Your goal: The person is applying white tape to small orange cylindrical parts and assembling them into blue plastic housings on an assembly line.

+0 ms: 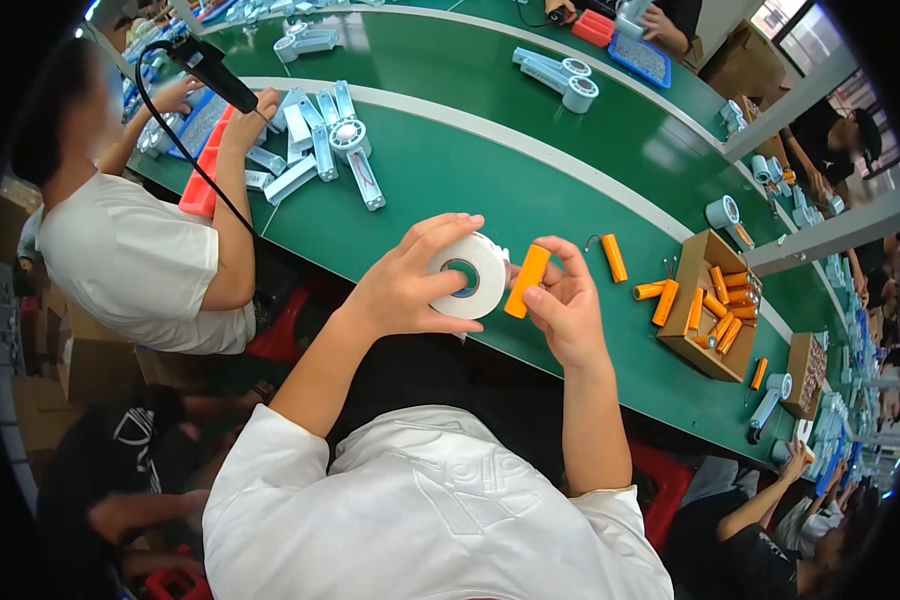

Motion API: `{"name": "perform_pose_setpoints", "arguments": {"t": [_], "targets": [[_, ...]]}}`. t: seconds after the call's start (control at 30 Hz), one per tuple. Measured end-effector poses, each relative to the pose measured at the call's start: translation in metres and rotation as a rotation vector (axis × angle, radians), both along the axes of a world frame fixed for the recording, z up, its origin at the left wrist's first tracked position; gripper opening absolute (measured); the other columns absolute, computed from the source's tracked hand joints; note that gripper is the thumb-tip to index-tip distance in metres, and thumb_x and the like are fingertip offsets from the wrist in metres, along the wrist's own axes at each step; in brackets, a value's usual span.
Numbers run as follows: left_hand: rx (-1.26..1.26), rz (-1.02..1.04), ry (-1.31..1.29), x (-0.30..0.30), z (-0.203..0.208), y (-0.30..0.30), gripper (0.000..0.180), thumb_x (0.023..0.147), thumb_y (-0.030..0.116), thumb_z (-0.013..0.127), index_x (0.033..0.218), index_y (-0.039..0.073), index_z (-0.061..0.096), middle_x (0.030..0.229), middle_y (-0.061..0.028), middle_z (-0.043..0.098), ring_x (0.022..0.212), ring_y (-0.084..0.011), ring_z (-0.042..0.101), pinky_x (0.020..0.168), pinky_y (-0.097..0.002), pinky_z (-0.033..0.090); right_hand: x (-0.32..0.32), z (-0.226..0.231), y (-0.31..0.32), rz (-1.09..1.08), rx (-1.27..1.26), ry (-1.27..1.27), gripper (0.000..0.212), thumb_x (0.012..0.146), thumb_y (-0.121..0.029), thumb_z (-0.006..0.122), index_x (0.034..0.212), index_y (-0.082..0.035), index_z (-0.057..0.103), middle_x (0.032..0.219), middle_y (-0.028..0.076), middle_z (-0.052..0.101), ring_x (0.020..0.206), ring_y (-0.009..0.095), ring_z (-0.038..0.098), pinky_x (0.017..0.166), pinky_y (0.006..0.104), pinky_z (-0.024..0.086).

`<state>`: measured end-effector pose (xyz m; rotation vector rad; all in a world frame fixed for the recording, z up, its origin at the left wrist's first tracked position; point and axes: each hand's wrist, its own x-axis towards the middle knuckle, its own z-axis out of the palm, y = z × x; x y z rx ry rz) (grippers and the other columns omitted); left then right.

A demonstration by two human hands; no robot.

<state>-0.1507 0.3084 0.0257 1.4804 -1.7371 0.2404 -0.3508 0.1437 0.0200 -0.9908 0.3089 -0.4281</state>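
Observation:
My left hand is wrapped round a roll of white tape, its fingers over the rim and into the core. Close by on the right, my right hand pinches an orange cylindrical battery between thumb and fingers. The battery stands tilted beside the roll's right edge; whether the two touch I cannot tell. Beyond my right hand, another orange battery with thin wire leads lies on the green table. More loose batteries rest against a cardboard box.
The open cardboard box at right holds several orange batteries. Pale blue fan housings are piled at upper left, where a co-worker sits beneath a hanging black electric screwdriver. More blue housings lie on the middle belt.

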Motion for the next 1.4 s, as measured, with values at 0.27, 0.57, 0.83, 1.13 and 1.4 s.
{"name": "perform_pose_setpoints", "arguments": {"t": [0.27,0.57,0.83,1.13,1.4], "targets": [[-0.015,0.025,-0.039,0.025,0.005,0.003,0.046,0.069,0.036,0.097,0.084,0.008,0.063,0.154,-0.013,0.057,0.137,-0.0335,0.057,0.112,-0.043,0.05,0.013,0.001,-0.007,0.02,-0.106,-0.037,0.07,0.086,0.004,0.076,0.151,-0.008,0.051,0.115,0.019,0.072,0.096,0.029,0.074,0.082,0.0344,0.06],[0.014,0.364,0.198,0.028,-0.023,-0.006,0.068,0.089,0.07,0.073,0.101,0.004,0.066,0.158,-0.0213,0.042,0.133,-0.0417,0.039,0.117,-0.0511,0.035,0.022,0.021,0.038,-0.085,-0.202,-0.061,0.07,0.078,0.016,0.082,0.142,-0.001,0.059,0.112,0.016,0.073,0.095,0.025,0.076,0.078,0.025,0.061],[0.014,0.227,0.627,0.013,-0.04,-0.006,0.059,0.088,0.055,0.077,0.108,0.001,0.062,0.159,-0.0259,0.036,0.133,-0.045,0.036,0.118,-0.052,0.034,0.005,-0.018,0.072,0.037,-0.214,0.171,0.069,0.078,0.013,0.082,0.141,-0.003,0.058,0.112,0.017,0.073,0.098,0.031,0.077,0.088,0.0379,0.065],[0.091,0.035,0.028,0.017,-0.035,0.012,0.047,0.065,0.026,0.087,0.099,0.01,0.059,0.16,-0.0171,0.042,0.137,-0.0381,0.042,0.114,-0.0433,0.037,-0.025,0.056,0.014,-0.142,-0.266,0.301,0.061,0.082,0.01,0.084,0.138,-0.002,0.064,0.096,0.009,0.072,0.079,0.014,0.069,0.071,0.0214,0.053],[0.093,-0.085,-0.217,0.014,-0.029,0.011,0.042,0.063,0.028,0.082,0.095,0.015,0.059,0.157,-0.0123,0.046,0.136,-0.0331,0.046,0.114,-0.0407,0.037,0.004,0.102,-0.003,0.232,-0.595,0.554,0.051,0.081,0.004,0.088,0.129,-0.003,0.071,0.08,0.001,0.068,0.07,0.006,0.059,0.063,0.0182,0.044]]}}
